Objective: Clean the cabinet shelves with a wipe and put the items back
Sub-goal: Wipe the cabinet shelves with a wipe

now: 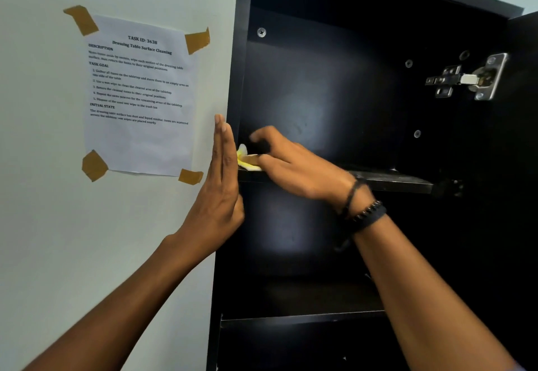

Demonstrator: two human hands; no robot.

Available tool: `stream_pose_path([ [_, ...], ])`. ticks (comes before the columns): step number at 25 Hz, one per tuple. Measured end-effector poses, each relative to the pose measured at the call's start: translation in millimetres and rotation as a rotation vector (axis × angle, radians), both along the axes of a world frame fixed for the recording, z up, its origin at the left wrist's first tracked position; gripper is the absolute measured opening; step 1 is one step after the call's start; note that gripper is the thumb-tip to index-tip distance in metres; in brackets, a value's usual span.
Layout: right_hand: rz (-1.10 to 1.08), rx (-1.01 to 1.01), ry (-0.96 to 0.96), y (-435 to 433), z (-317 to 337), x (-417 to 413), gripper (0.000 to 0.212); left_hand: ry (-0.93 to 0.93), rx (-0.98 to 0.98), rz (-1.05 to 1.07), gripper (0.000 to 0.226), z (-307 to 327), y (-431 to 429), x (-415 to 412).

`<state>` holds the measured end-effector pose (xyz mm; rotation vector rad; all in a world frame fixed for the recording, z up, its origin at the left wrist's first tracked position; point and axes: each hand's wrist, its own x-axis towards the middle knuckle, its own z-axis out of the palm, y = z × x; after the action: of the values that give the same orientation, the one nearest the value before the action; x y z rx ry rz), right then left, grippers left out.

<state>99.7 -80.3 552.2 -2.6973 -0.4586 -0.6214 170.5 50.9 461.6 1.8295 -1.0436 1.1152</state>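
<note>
Mid-frame, the right hand (294,164) grips what looks like a yellowish wipe (247,161) on the cabinet shelf (401,180); the left hand (222,184) rests flat, fingers straight, against the cabinet's side panel (233,103).

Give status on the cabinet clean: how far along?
Done: no items show on either shelf, so clearing looks finished. In hand: the right hand holds the wipe at the left end of the upper shelf; the left hand lies flat against the outer side of the cabinet. Left: probably the lower shelf, then putting the items back; none are in view.
</note>
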Motion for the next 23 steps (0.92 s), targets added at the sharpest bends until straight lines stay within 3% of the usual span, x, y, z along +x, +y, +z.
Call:
stream_pose_path([
  [5,-0.305,-0.085,-0.051,-35,6,4,0.038,-0.003,0.015,0.014,0.1,0,3,-1],
  [9,-0.11,-0.051,-0.057,12,-3,33,0.03,-0.021,0.03,-0.019,0.096,0,5,0],
  [12,-0.016,-0.081,-0.195,13,-13,15,0.019,-0.013,0.033,-0.025,0.095,0,5,-1],
  [18,-0.445,-0.104,-0.117,-48,3,-1,0.026,-0.011,0.015,0.011,0.098,-3,1,-1],
  [23,-0.038,-0.101,-0.156,20,-16,16,0.021,-0.04,0.047,-0.008,0.094,-1,6,1],
])
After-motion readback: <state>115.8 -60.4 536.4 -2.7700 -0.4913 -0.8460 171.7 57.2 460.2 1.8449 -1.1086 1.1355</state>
